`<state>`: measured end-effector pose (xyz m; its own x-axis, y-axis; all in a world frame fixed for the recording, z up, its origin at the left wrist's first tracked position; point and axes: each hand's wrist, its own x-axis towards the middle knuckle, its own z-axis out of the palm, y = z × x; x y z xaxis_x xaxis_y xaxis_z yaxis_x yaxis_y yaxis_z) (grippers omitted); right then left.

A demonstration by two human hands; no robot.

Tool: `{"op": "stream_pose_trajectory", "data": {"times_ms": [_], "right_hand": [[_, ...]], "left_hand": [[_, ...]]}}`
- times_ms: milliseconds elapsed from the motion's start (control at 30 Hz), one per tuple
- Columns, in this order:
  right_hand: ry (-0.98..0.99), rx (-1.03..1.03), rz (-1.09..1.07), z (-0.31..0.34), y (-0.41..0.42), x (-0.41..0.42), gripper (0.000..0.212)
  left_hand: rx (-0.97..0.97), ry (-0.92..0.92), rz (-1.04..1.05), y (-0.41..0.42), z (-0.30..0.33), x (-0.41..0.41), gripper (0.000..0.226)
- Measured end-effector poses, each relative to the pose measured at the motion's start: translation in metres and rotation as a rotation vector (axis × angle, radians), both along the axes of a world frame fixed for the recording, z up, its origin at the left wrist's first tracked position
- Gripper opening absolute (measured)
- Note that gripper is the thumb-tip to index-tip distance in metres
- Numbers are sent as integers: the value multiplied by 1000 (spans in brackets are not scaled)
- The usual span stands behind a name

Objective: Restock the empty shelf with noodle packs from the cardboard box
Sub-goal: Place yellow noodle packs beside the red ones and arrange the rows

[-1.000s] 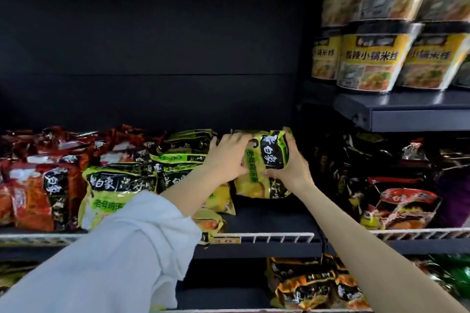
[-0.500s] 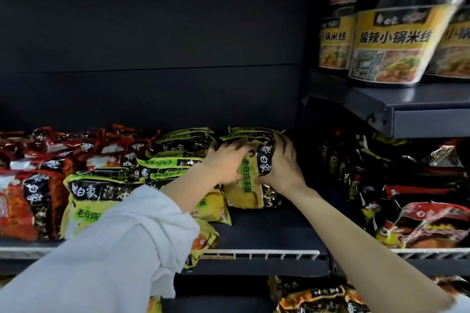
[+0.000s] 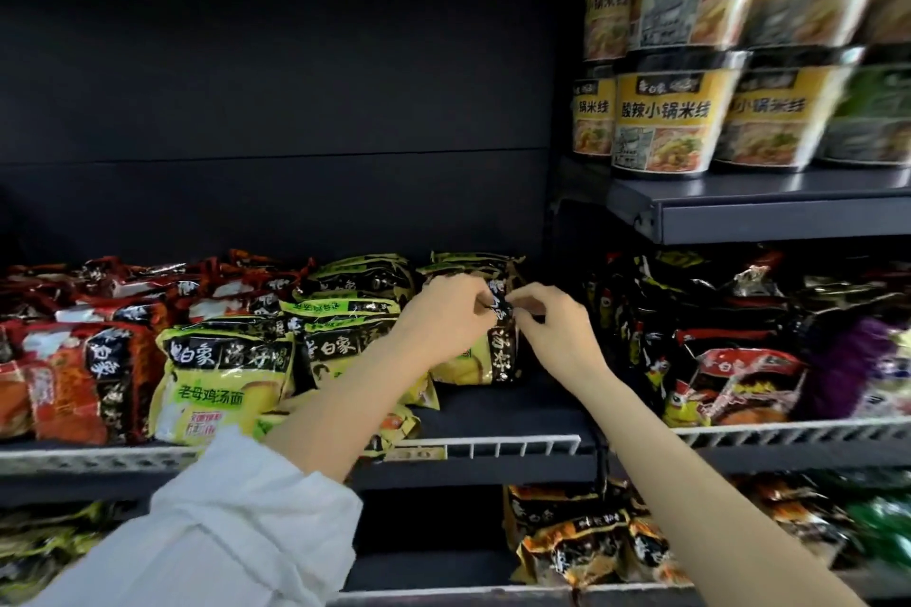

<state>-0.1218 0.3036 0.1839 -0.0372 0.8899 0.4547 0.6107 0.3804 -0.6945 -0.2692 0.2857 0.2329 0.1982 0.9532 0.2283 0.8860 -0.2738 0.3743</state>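
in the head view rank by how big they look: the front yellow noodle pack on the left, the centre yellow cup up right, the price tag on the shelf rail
1. front yellow noodle pack
2. centre yellow cup: nearly as big and at a different depth, so this order is unsure
3. price tag: clearly smallest

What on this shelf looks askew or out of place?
One yellow pack lies flat at the front edge of the shelf, poking over the white wire rail, while its neighbours stand upright. Both hands, left hand and right hand, pinch the rightmost yellow pack.
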Motion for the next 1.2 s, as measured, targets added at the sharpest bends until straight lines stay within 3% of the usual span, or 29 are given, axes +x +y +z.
{"op": "stream_pose_trajectory", "data": {"times_ms": [167,333,467,767,933,1067,1200], "right_hand": [[-6,-23,-46,-3,-83,21,17],[-72,-137,-105,-37,-182,63,16],[-123,-310,-184,-71,-244,102,17],[-229,-711,-265,-167,-319,196,28],[-378,-1019,-281,-232,-343,235,65],[-411,-1211,-154,-269,-362,244,92],[-361,-1217,-60,-284,-372,251,96]], "left_hand": [[134,-14,-13,-82,-19,9,17],[-14,-320,-82,-152,-66,44,11],[-161,-383,-144,-205,-107,87,14],[-473,-282,-182,-277,-196,191,19],[-657,-104,-132,-300,-254,248,43],[-831,135,-67,-324,-301,271,68],[-856,213,-54,-343,-316,273,84]]}}
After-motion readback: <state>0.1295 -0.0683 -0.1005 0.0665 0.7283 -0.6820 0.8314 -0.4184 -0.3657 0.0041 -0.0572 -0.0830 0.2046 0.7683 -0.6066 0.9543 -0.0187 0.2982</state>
